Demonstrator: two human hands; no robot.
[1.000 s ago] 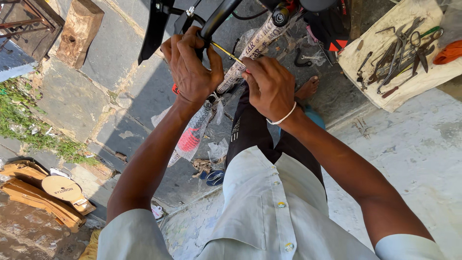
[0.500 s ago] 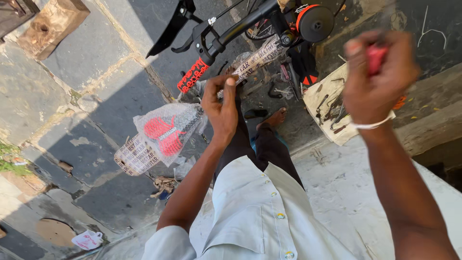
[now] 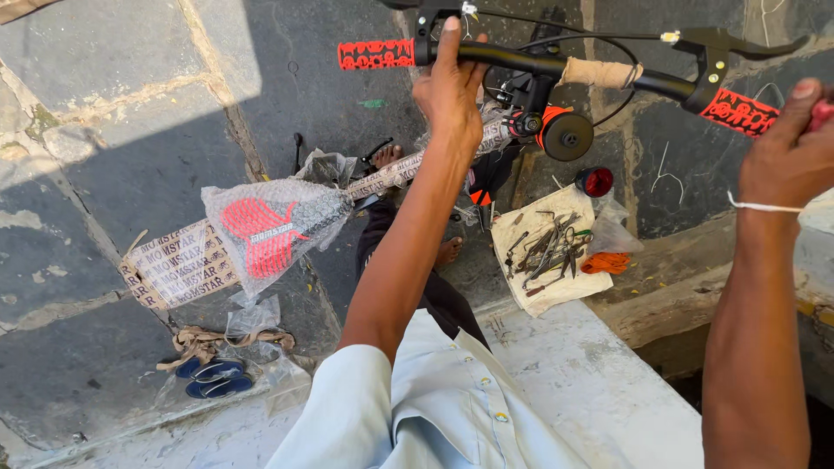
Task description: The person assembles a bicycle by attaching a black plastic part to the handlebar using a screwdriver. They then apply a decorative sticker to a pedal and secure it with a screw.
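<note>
While half a second ago only the left hand [image 3: 452, 82] met the handlebar [image 3: 539, 62], it is now clamped there; at three o'clock the right hand [image 3: 795, 139] is closed on the red grip [image 3: 738, 111].

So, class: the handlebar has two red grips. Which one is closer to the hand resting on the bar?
The bare-ended red grip at picture-left, just beside the left hand. The other red grip sits far along the bar, by the right hand.

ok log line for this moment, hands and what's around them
left hand: on black handlebar | right hand: holds small red thing, unclear | below: tools on cloth, bubble-wrapped saddle
</note>
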